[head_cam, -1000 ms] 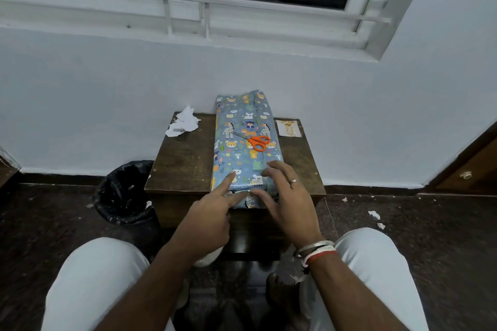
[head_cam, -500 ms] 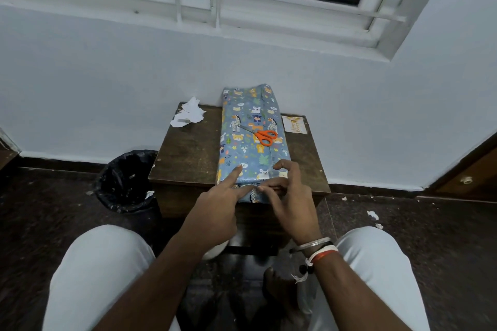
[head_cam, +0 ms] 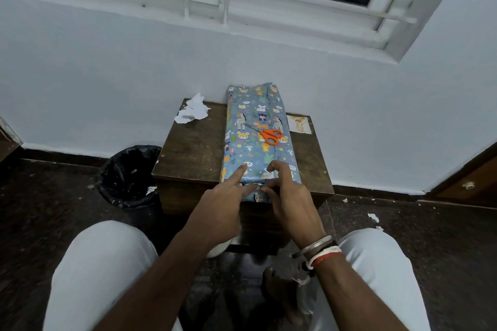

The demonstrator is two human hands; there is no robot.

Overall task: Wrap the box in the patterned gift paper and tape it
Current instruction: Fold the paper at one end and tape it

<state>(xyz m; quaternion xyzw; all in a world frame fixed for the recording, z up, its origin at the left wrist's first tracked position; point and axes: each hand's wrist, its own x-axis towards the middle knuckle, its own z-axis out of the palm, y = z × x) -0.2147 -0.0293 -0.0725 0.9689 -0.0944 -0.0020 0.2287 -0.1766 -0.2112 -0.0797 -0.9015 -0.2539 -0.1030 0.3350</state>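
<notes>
Sealing the near flap of blue animal-print gift paper [head_cam: 257, 194] wants a taut fold: left hand [head_cam: 221, 203] presses a straight forefinger on top, right hand [head_cam: 290, 196] pinches the flap, on the long wrapped box [head_cam: 255, 113] lying 6-to-12 o'clock along the brown wooden counter [head_cam: 193, 154], orange-handled scissors [head_cam: 269, 136] loose atop it.
</notes>
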